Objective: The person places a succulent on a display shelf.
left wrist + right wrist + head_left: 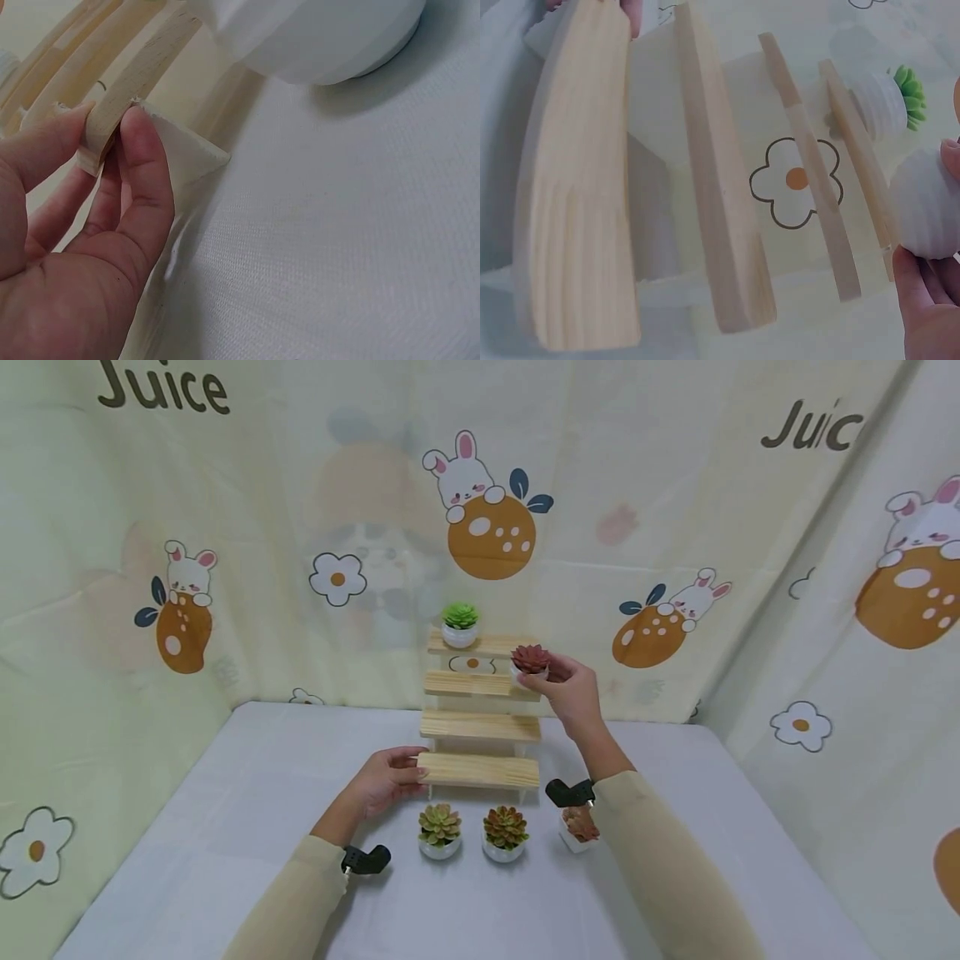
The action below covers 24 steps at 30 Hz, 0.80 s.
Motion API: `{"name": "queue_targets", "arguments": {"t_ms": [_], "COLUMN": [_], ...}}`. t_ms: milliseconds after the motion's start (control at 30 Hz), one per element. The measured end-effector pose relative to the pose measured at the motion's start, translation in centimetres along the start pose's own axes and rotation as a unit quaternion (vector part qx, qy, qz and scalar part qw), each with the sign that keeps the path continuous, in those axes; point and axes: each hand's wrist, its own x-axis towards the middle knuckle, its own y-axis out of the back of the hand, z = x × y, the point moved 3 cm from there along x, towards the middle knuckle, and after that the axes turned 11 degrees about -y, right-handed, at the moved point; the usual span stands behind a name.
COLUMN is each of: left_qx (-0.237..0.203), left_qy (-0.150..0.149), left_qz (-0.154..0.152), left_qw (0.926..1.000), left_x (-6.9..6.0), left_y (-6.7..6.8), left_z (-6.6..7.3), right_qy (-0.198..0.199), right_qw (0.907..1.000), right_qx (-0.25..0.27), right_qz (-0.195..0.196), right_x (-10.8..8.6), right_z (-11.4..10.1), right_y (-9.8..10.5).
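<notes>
Gripping rack (480, 724) in your left hand (385, 782), red plant (530, 657) in your right hand (575, 691); green plant (460, 620) shelved beyond, three plants (506, 832) unshelved below.

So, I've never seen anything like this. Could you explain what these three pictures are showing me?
There's no machine here, just a person's two bare hands. The wide picture comes from a camera on the head, looking forward and down; the two close-ups come from cameras on the left and right wrists.

The left hand grips the left end of the lowest board of a four-step wooden shelf. The right hand holds a dark red plant in a white pot near the upper boards' right end; whether it touches the shelf is hard to tell.

A bright green plant stands on the top board. In front, on the white table, sit two potted plants and a reddish-brown one, partly hidden by the right wrist's gear.
</notes>
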Motion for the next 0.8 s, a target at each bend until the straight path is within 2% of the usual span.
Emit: {"name": "queue_targets", "arguments": {"t_ms": [167, 333, 800], "left_qx": [0.005, 0.008, 0.012], "left_qy": [-0.006, 0.000, 0.006], "left_qz": [-0.005, -0.002, 0.003], "left_qw": [1.0000, 1.0000, 0.9999], "left_x": [-0.1, 0.0, 0.0], "left_y": [0.2, 0.1, 0.2], "left_z": [0.1, 0.0, 0.1], "right_qy": [-0.005, -0.004, 0.005], "right_qw": [0.9999, 0.9994, 0.9992], "right_qx": [-0.001, -0.019, -0.029], "right_qz": [0.016, 0.030, 0.028], "right_x": [0.9, 1.8, 3.9], "right_z": [-0.8, -1.7, -3.3], "right_y": [-0.9, -1.3, -2.0]}}
